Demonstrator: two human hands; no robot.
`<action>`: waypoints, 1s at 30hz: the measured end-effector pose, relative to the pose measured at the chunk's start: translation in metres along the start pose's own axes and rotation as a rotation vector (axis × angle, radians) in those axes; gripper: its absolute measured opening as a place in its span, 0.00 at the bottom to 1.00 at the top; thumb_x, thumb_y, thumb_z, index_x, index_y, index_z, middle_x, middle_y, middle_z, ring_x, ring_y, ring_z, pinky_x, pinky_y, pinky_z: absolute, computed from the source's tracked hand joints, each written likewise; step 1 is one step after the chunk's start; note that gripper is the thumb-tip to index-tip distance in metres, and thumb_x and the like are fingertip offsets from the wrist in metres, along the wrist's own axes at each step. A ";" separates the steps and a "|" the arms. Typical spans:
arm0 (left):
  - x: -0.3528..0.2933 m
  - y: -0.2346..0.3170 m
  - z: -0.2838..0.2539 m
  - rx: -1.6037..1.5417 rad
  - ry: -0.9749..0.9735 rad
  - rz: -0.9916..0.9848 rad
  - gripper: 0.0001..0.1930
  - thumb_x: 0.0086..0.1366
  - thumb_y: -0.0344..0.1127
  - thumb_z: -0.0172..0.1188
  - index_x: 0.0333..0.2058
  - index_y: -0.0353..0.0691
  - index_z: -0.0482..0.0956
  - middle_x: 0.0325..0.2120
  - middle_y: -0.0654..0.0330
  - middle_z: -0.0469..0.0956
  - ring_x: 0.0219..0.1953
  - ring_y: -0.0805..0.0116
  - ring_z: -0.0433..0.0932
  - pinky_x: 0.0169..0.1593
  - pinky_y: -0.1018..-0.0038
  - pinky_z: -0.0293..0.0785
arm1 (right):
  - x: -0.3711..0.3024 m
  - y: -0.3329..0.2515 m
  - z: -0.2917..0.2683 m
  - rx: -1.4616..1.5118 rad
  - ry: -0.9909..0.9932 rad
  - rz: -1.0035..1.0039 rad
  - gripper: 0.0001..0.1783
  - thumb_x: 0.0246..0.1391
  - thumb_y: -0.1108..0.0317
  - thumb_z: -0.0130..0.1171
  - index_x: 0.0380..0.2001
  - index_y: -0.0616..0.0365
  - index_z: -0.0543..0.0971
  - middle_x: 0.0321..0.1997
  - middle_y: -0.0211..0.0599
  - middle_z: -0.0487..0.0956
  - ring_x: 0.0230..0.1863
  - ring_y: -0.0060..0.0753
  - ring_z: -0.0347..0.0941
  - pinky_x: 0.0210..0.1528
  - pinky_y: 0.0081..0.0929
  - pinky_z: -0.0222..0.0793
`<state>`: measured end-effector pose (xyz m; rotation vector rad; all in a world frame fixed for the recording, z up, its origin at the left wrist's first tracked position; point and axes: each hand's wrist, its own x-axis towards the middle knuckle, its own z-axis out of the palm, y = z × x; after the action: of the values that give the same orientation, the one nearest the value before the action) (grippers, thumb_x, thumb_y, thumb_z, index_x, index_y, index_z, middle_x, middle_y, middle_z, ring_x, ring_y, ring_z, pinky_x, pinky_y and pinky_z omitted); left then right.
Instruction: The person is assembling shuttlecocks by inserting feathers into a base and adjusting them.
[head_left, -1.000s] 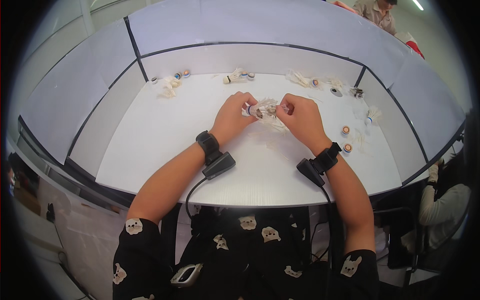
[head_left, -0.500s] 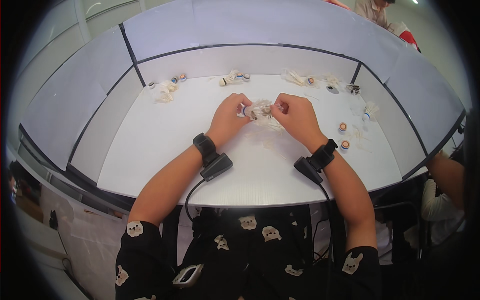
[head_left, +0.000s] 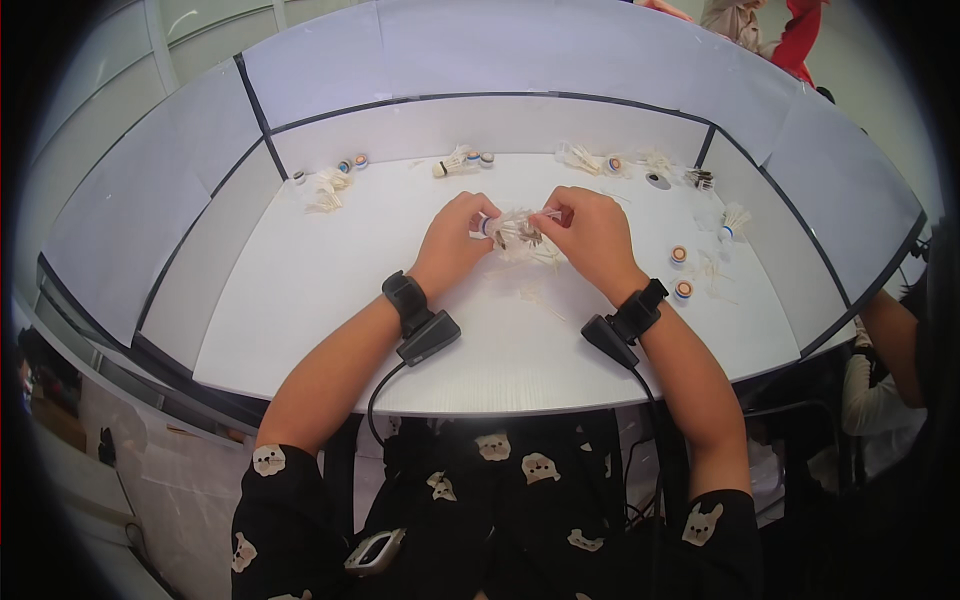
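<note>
A worn shuttlecock (head_left: 515,229) is held up over the middle of the white table (head_left: 470,360). Its blue-banded cork end sits in the closed fingers of my left hand (head_left: 456,240). On the feather end, my right hand (head_left: 596,235) pinches at the tips; a pale, see-through strip or feather piece shows at its fingers. The feathers look ragged and brownish between the two hands. Loose feather bits (head_left: 535,275) lie on the table beneath them. Each of my wrists wears a black strap with a cabled box.
Feather heaps and cork heads lie along the back: a left heap (head_left: 328,190), a shuttlecock (head_left: 452,162) and a right heap (head_left: 580,158). Two cork heads (head_left: 683,289) and another shuttlecock (head_left: 733,224) lie at right. White panels (head_left: 480,125) wall the table. Other people are beyond.
My right hand has shifted slightly left, still pinching at the feather end. My left hand keeps its hold on the cork end. The view has tilted slightly.
</note>
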<state>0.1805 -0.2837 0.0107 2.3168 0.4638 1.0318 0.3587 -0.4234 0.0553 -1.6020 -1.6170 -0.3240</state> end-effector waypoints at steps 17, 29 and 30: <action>0.001 0.000 0.001 -0.015 0.059 0.040 0.15 0.54 0.25 0.71 0.40 0.40 0.76 0.38 0.57 0.75 0.40 0.60 0.78 0.47 0.67 0.76 | -0.003 0.000 0.008 0.040 -0.032 0.077 0.17 0.58 0.55 0.67 0.31 0.61 0.87 0.23 0.40 0.83 0.24 0.32 0.79 0.29 0.28 0.71; 0.002 -0.002 0.001 -0.007 0.086 0.050 0.17 0.55 0.26 0.72 0.40 0.39 0.75 0.39 0.57 0.76 0.40 0.60 0.79 0.47 0.68 0.77 | -0.002 -0.003 0.003 0.148 -0.023 0.197 0.13 0.57 0.59 0.64 0.30 0.58 0.86 0.25 0.38 0.85 0.26 0.33 0.82 0.32 0.28 0.74; 0.001 -0.002 0.001 -0.007 0.082 0.048 0.17 0.54 0.26 0.73 0.41 0.38 0.75 0.39 0.57 0.77 0.40 0.60 0.79 0.47 0.68 0.78 | -0.002 -0.004 0.003 0.127 -0.053 0.207 0.12 0.58 0.61 0.65 0.30 0.60 0.86 0.25 0.36 0.86 0.26 0.26 0.82 0.32 0.23 0.73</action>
<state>0.1818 -0.2819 0.0095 2.2959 0.4382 1.1531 0.3537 -0.4234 0.0534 -1.6739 -1.4640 -0.0693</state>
